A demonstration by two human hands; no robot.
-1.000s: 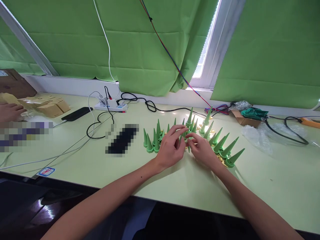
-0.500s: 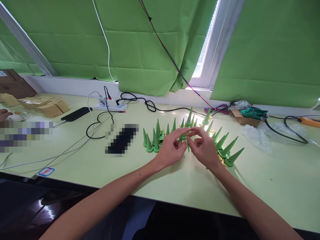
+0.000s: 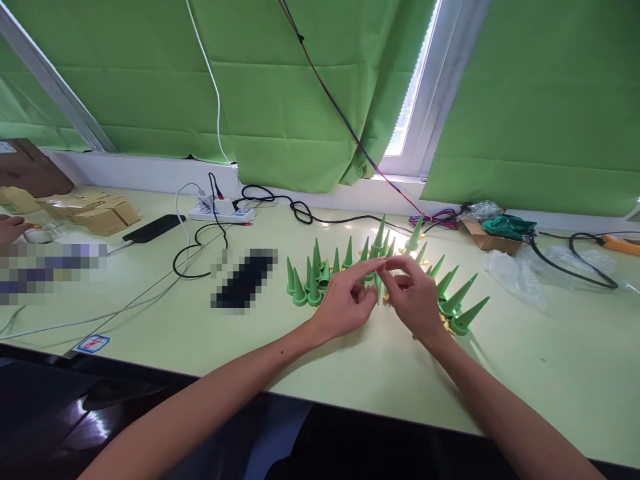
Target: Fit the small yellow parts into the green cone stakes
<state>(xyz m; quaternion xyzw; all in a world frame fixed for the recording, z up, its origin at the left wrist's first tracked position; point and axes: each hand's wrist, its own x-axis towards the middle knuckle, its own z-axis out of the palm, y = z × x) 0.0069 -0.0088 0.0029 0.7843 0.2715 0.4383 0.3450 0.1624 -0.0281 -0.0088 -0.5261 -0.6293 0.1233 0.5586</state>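
My left hand (image 3: 347,297) and my right hand (image 3: 413,293) meet at their fingertips above the pale green table (image 3: 240,353). Between them a green cone (image 3: 379,289) points downward, its upper end hidden by the fingers. My left fingers are closed round this cone. My right thumb and index finger pinch at its top, on something too small to make out. Several green cones stand upright at the left (image 3: 299,290), behind the hands (image 3: 380,235) and at the right (image 3: 469,316). Small yellow pieces (image 3: 445,321) lie among the right-hand cones.
Black cable (image 3: 300,212) runs along the back to a white power strip (image 3: 220,213). A dark pixelated object (image 3: 243,280) lies left of the cones. Clear plastic wrap (image 3: 515,273) and a small cardboard box (image 3: 493,239) are at the right. Another person's hand (image 3: 13,229) shows at far left.
My right hand has shifted slightly right, and the fingertips of both hands now meet a little further right. The other person's hand at far left has moved a little.
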